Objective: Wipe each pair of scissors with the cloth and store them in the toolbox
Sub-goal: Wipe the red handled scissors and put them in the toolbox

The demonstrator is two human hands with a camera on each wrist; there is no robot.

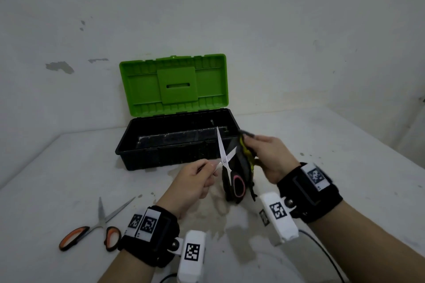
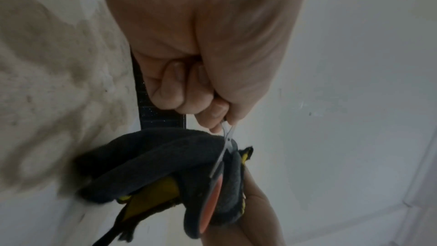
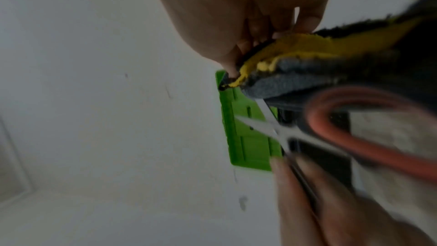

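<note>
A pair of scissors with an orange-lined handle loop is held above the table, blades apart, one blade pointing up. My left hand pinches its thin metal shank just below the pivot. My right hand grips a dark grey and yellow cloth folded over the other blade. In the left wrist view, fingers pinch the scissors against the cloth. The right wrist view shows the cloth and the blurred scissors. The toolbox stands open behind, its green lid upright.
A second pair of scissors with orange and black handles lies open on the table at the front left. The white table is stained under my hands. A wall rises close behind the toolbox. A cable runs off at the lower right.
</note>
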